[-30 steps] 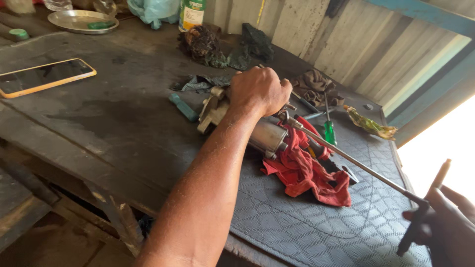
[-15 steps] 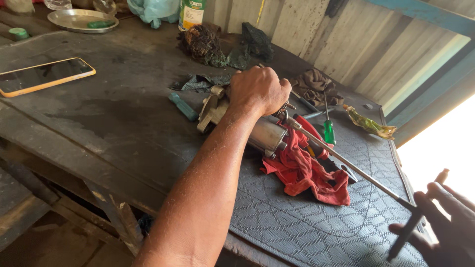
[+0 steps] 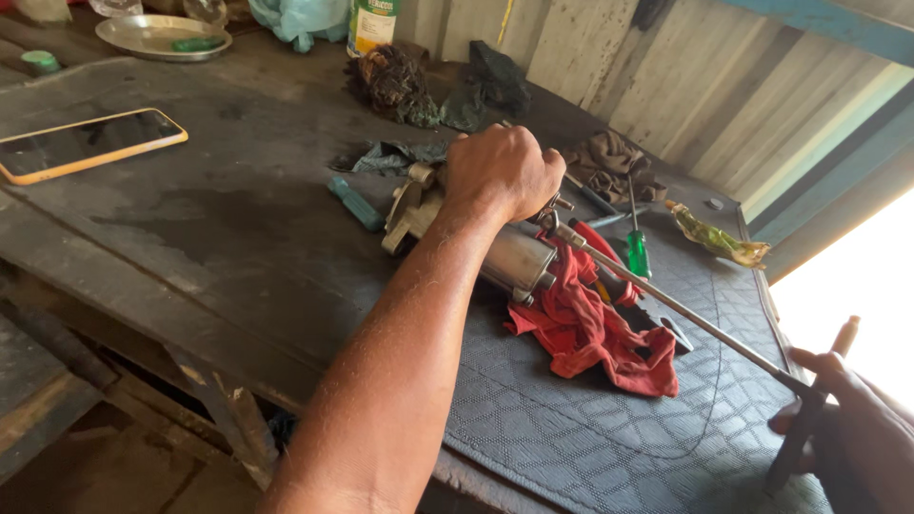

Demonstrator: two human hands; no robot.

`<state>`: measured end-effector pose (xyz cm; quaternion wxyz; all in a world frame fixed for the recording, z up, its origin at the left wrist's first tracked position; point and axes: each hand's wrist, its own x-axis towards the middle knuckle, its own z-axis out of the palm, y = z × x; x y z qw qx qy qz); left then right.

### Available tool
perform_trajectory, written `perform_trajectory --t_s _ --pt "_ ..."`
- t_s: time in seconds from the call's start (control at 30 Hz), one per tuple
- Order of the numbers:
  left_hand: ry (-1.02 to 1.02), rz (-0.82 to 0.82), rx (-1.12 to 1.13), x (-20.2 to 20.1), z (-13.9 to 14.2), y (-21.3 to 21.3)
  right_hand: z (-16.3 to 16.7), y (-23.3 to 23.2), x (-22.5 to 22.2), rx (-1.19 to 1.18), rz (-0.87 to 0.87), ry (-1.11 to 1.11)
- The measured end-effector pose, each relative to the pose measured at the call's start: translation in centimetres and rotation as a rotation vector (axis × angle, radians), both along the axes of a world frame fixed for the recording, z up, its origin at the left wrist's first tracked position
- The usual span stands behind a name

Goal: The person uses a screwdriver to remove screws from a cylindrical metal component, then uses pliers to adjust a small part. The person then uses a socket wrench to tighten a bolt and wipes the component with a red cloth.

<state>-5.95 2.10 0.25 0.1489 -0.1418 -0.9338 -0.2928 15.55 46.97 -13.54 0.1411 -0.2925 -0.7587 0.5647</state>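
Since a second ago the right hand (image 3: 847, 428) has dropped toward the lower right corner, swinging the crossbar handle of the long steel T-bar wrench (image 3: 685, 319) with it, so the shaft looks mid-turn on a fastener of the silver cylindrical metal motor body (image 3: 509, 257); the left hand (image 3: 503, 171) has not moved. Left grip is clamped over the motor's top, pinning it to the dark worktop (image 3: 190, 228), with the crumpled red rag (image 3: 595, 328) just beyond it; right grip is curled shut round the wrench handle.
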Motion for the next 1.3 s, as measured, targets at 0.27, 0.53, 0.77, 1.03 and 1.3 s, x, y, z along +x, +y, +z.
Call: perform_trajectory --t_s 0.27,0.53,0.77,1.03,1.3 --pt "0.057 0.002 0.002 -0.2 -0.2 0.0 2.7 -6.9 2.5 0.630 0.161 0.408" --pt "0.031 0.001 -0.008 -0.3 -0.2 0.0 3.0 -8.5 4.2 1.581 0.175 0.446" --pt "0.073 0.010 0.014 -0.5 -0.3 0.1 2.6 -1.9 -0.3 0.486 0.167 0.164" --pt "0.070 0.012 0.002 -0.4 -0.4 0.1 2.8 -0.8 -0.7 0.122 0.087 -0.006" --pt "0.045 0.016 0.007 -0.2 -0.1 -0.1 2.9 -4.1 0.5 -0.036 0.069 0.099"
